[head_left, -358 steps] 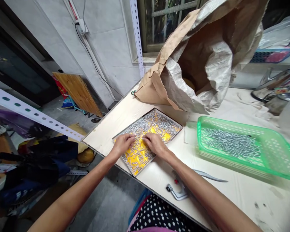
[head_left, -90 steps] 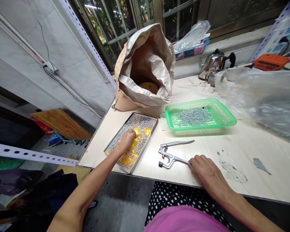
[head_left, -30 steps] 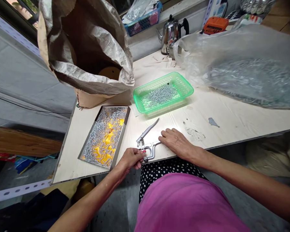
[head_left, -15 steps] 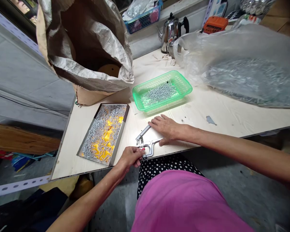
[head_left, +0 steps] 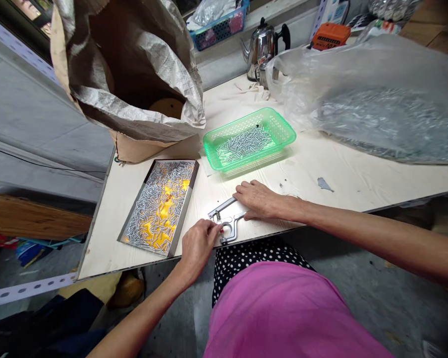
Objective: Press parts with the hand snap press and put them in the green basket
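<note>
two hands: left hand (head_left: 198, 244) with fingertips together at the head of one pair of pliers (head_left: 229, 219), can't tell if anything is pinched between; right hand (head_left: 259, 200) with fingers clamped on its two handles. pliers lie near table's front edge. one shallow tray (head_left: 179, 221), left, too many metal pieces (head_left: 140, 214) to count. one green basket (head_left: 242, 167) beyond, more pieces inside. one open sack (head_left: 127, 108), one plastic bag (head_left: 377, 114), one kettle (head_left: 260, 47), one blue basket (head_left: 216, 37). pale tabletop (head_left: 302, 166), scuffed; grey floor (head_left: 168, 308); whitish wall (head_left: 22, 99).
</note>
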`<state>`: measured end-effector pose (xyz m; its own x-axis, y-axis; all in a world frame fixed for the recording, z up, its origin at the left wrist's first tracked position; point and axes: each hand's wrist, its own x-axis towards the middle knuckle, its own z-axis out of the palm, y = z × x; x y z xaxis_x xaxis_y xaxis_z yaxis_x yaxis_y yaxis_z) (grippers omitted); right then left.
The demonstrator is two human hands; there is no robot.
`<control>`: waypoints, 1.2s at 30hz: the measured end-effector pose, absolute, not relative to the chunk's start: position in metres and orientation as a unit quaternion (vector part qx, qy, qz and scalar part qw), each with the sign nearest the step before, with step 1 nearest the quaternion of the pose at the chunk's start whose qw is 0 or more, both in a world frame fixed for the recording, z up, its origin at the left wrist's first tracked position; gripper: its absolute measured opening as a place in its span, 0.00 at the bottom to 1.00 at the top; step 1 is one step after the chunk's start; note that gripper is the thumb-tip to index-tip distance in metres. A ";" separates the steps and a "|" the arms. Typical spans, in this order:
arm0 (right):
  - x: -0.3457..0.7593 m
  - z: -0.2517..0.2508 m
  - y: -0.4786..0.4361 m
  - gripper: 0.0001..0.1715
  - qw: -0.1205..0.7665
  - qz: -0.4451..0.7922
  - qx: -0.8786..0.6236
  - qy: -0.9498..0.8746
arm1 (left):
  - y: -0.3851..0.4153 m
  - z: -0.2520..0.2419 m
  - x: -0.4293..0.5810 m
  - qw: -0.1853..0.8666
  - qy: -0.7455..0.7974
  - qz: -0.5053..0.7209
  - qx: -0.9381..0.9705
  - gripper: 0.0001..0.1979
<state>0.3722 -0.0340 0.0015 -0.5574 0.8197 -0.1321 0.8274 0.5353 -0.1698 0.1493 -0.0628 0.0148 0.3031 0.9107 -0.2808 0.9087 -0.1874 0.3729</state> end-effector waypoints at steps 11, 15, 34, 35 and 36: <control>0.388 0.003 -0.045 0.37 0.017 -0.115 0.499 0.859 | -0.021 0.000 0.205 0.092 0.375 -0.061 0.920 0.33; 0.387 -0.003 -0.045 0.15 0.014 -0.108 0.499 0.860 | -0.021 0.003 0.210 0.095 0.376 -0.072 0.919 0.20; 0.392 -0.007 -0.058 0.22 -0.095 -0.124 0.505 0.849 | -0.027 0.015 0.143 0.162 0.611 -0.009 0.775 0.18; 0.388 -0.007 -0.059 0.15 -0.087 -0.129 0.509 0.847 | -0.027 0.013 0.143 0.179 0.619 -0.037 0.764 0.17; 0.383 -0.007 -0.060 0.10 -0.076 -0.131 0.511 0.846 | -0.026 0.011 0.144 0.199 0.622 -0.057 0.755 0.16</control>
